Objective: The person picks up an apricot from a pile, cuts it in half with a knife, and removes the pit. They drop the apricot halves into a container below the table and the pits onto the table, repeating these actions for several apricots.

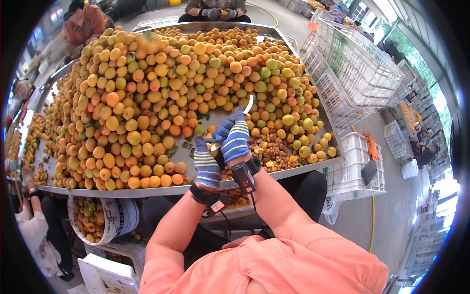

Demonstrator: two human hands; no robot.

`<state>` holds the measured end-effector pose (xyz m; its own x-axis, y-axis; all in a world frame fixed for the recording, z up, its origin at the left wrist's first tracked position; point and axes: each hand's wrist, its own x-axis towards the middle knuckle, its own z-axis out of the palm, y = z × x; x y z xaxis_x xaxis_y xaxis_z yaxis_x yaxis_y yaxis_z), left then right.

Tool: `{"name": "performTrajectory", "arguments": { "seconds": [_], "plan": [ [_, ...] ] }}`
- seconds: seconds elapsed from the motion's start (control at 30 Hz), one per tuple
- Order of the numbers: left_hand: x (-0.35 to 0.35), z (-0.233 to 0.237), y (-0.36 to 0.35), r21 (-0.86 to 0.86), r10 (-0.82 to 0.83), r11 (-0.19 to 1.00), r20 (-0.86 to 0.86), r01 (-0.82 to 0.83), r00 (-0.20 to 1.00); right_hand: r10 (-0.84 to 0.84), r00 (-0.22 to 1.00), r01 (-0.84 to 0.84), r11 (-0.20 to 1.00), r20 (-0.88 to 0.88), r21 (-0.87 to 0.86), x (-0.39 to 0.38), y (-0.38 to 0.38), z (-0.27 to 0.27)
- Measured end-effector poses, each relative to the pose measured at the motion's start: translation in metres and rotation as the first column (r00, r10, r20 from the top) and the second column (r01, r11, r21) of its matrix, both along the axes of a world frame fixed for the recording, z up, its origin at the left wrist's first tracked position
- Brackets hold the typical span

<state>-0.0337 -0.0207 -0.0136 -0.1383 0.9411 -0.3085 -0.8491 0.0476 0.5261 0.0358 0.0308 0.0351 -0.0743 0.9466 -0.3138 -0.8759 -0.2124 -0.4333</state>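
Both my hands wear blue-and-yellow striped gloves and meet over the near edge of the metal table (289, 172). My right hand (234, 137) is closed around a small curved knife (249, 104), its pale blade pointing up and away from me. Just left of it, my left hand (206, 161) is closed, thumb and fingers pinched around a small pale-orange piece of apricot (214, 146), mostly covered by the gloves. A large heap of apricots (147, 108) rises ahead and to the left. Beside my right hand lies a brown pile of apricot scraps (271, 153).
White plastic crates (352, 63) are stacked at the right, with another crate (360, 161) by the table corner. A bucket of fruit (117, 218) sits below the table edge at left. Across the table a gloved person (215, 12) works; other people sit at left.
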Motion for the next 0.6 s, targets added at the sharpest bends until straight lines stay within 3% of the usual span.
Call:
{"name": "performTrajectory", "arguments": {
  "seconds": [0.1,0.13,0.17,0.2,0.23,0.27,0.3,0.33,0.4,0.5,0.53,0.57,0.6],
  "plan": [
    [0.001,0.017,0.004,-0.053,-0.011,0.998,0.097,0.016,0.995,0.12,0.981,-0.111,0.992,-0.153,0.064,0.005,0.006,-0.001],
    [-0.002,0.019,0.005,-0.044,-0.045,0.998,0.041,0.046,0.998,0.157,0.969,-0.144,0.986,-0.192,0.084,0.007,0.007,0.004],
    [-0.006,0.021,0.003,-0.034,-0.076,0.997,-0.014,0.076,0.997,0.161,0.987,-0.16,0.987,-0.013,0.02,0.014,0.004,0.011],
    [-0.012,0.023,0.002,-0.021,-0.109,0.994,-0.07,0.108,0.992,0.271,0.958,-0.281,0.953,0.09,0.116,0.027,0.011,-0.005],
    [-0.016,0.015,0.007,0.01,-0.139,0.99,-0.148,0.142,0.979,0.164,0.925,-0.231,0.959,0.343,0.166,0.024,0.006,-0.002],
    [-0.018,0.0,0.018,-0.039,-0.127,0.991,-0.015,0.126,0.992,0.013,0.821,-0.176,0.957,0.571,0.232,0.021,0.0,0.001],
    [-0.015,-0.01,0.024,-0.049,-0.046,0.998,-0.164,0.038,0.985,-0.242,0.585,-0.232,0.865,0.774,0.445,0.019,-0.009,0.0],
    [-0.017,-0.011,0.028,0.071,-0.107,0.991,-0.104,0.114,0.989,-0.513,0.273,-0.348,0.736,0.814,0.581,0.019,-0.019,-0.001],
    [-0.022,-0.039,0.046,0.187,-0.273,0.942,-0.061,0.28,0.96,-0.503,-0.187,-0.547,0.767,0.844,0.336,0.023,-0.044,0.023],
    [-0.033,-0.08,0.052,0.207,-0.214,0.944,-0.215,0.258,0.953,-0.469,-0.162,-0.579,0.758,0.868,0.302,0.024,-0.054,0.006],
    [-0.023,-0.057,0.035,0.116,-0.157,0.976,-0.226,0.186,0.962,-0.459,-0.166,-0.559,0.773,0.873,0.3,0.022,-0.056,0.015],
    [-0.019,-0.047,0.032,0.05,-0.168,0.983,-0.129,0.176,0.977,-0.349,-0.216,-0.561,0.809,0.912,0.177,0.024,-0.061,0.027],
    [-0.018,-0.039,0.026,-0.026,-0.171,0.985,-0.033,0.17,0.985,-0.334,-0.192,-0.541,0.82,0.923,0.184,0.024,-0.061,0.028]
  ]
}}
